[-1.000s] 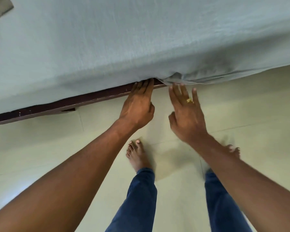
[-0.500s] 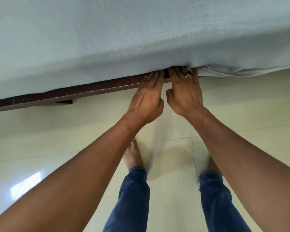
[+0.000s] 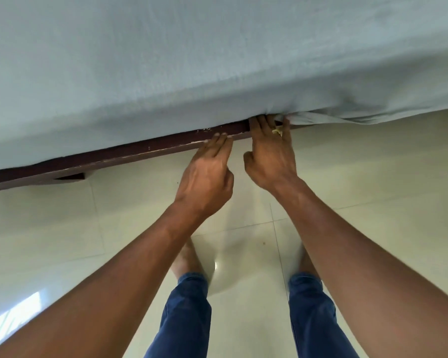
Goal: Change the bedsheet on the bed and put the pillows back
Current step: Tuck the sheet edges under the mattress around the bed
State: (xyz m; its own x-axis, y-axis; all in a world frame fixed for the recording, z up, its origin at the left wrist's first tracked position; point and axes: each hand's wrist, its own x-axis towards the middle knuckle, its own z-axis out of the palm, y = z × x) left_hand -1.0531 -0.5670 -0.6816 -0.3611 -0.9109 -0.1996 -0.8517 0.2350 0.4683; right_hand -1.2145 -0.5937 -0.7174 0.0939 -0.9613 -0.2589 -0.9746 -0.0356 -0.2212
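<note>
A pale blue-grey bedsheet [image 3: 192, 63] covers the mattress across the top of the view. Its lower edge is tucked in above the dark brown bed frame [image 3: 119, 156] on the left; to the right a loose fold [image 3: 347, 118] hangs over the frame. My left hand [image 3: 207, 174] lies with straight fingers, their tips at the frame's lower edge. My right hand [image 3: 272, 153], with a ring on it, pushes straight fingers up under the mattress edge where the loose fold begins; the fingertips are hidden by the cloth. No pillows are in sight.
Cream floor tiles [image 3: 373, 189] lie below the bed. My bare feet and blue trouser legs [image 3: 186, 319] stand close to the frame. A support block [image 3: 70, 176] of the frame shows under the rail at the left.
My left hand has slipped back out from under the mattress edge down to the frame's lower edge. My right hand stays pushed in under the sheet. The camera has dipped slightly.
</note>
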